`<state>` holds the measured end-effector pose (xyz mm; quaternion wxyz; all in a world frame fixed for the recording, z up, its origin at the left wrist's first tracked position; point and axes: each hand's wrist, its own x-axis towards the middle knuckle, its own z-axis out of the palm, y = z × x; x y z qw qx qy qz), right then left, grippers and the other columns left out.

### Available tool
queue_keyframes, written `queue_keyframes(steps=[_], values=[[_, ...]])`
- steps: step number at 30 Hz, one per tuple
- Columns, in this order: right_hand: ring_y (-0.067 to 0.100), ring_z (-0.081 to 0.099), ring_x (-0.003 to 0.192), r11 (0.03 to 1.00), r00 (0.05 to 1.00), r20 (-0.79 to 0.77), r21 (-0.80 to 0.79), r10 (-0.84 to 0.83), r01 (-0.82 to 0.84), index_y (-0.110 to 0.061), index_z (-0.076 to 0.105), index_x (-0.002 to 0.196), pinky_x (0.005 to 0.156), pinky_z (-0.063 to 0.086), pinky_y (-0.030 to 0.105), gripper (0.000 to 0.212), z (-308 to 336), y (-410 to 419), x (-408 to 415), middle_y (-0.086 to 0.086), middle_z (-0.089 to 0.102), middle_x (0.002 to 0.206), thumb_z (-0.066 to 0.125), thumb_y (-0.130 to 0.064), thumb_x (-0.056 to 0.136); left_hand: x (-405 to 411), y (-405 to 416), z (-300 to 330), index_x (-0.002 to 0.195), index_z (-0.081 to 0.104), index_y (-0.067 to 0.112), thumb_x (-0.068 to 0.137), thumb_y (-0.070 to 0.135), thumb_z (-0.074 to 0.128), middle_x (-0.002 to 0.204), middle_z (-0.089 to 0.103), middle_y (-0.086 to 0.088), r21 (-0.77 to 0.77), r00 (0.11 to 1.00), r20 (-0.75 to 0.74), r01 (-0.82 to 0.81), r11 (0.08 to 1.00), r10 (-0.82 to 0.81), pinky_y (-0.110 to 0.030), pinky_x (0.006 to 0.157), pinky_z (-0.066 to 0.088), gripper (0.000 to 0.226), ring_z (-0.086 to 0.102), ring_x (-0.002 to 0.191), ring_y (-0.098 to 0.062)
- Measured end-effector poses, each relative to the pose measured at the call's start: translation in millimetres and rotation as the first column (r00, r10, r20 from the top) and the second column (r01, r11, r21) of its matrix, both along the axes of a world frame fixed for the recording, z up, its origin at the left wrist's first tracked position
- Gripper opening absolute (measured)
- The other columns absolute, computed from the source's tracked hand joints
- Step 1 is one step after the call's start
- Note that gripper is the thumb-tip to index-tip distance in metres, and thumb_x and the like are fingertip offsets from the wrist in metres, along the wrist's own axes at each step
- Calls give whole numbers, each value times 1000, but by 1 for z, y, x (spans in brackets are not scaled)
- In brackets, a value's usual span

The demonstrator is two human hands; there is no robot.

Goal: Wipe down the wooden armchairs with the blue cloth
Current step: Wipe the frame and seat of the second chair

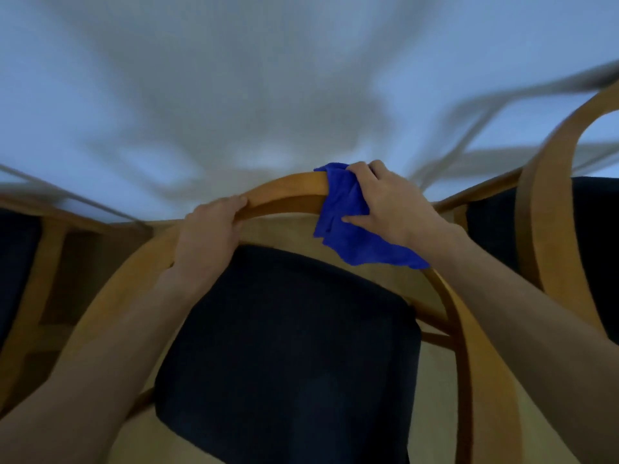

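**Hands on the chair**

The right hand holds the blue cloth tight against the top of the chair's curved wooden back. The left hand grips the same rail, just beside it. Below is a dark seat.

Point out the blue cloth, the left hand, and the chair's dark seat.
blue cloth (348,226): head view, middle fold
left hand (209,234): head view, back of hand
seat (288,346): head view, cushion centre
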<state>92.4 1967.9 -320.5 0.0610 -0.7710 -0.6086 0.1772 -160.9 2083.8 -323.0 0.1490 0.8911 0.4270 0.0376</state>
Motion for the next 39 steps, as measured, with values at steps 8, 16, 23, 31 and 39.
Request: queue_keyframes(steps=[8,16,23,31,39], values=[[28,61,93,898,819,369,-219,439,-382,-11,45,126,63,38,36,53,-9,117,-96,10,56,112,69,-36,87,-5,14,-11,115,63,25,100,23,47,91,70,-3,146,987,-157,40,988,-17,-32,62,40,22,62,79,-25],[25,59,92,937,892,287,-82,348,-339,-21,45,130,66,37,34,57,-12,101,-83,4,57,110,71,-34,81,-8,14,-22,108,72,24,93,25,62,83,73,-4,121,997,43,-75,990,70,-28,58,35,18,62,67,-24],[19,57,84,971,973,2,-64,-232,232,-28,39,123,70,49,38,64,-5,-25,9,-4,61,105,79,-40,75,-2,13,-20,106,70,25,99,31,54,79,71,-1,177,998,-14,-57,983,60,-30,56,44,19,61,62,-19],[26,57,73,998,977,211,-43,-42,52,-18,46,113,60,42,36,49,-3,45,-26,1,61,95,72,-29,74,8,5,-23,103,63,18,104,27,42,80,66,-1,205,990,-97,-82,975,104,-26,54,34,22,45,60,-11],[21,54,78,954,871,390,-157,297,-255,-19,50,119,64,35,32,26,-21,123,-109,-1,58,91,55,-16,94,3,6,-25,105,67,10,103,19,43,83,68,-10,143,994,-68,-69,987,80,-33,57,34,26,59,68,-24]])
